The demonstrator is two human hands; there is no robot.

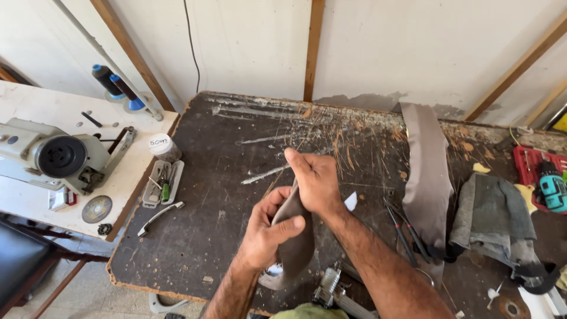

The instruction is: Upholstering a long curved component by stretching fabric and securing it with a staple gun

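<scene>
My left hand (267,228) grips a grey-brown piece of leather-like material (295,248) from the left, thumb across its face. From above, my right hand (313,180) closes around the top of the same piece. Both hands hold it upright over the dark, scratched worktable (224,195). The lower end of the piece curls down near the table's front edge.
A long grey-brown strip (426,171) lies at the right beside dark-handled scissors (407,233) and folded grey cloth (493,215). A sewing machine (56,156) with thread spools (115,85) stands left. A small tray of tools (162,183), a metal handle (158,217) and a teal drill (552,186) are near.
</scene>
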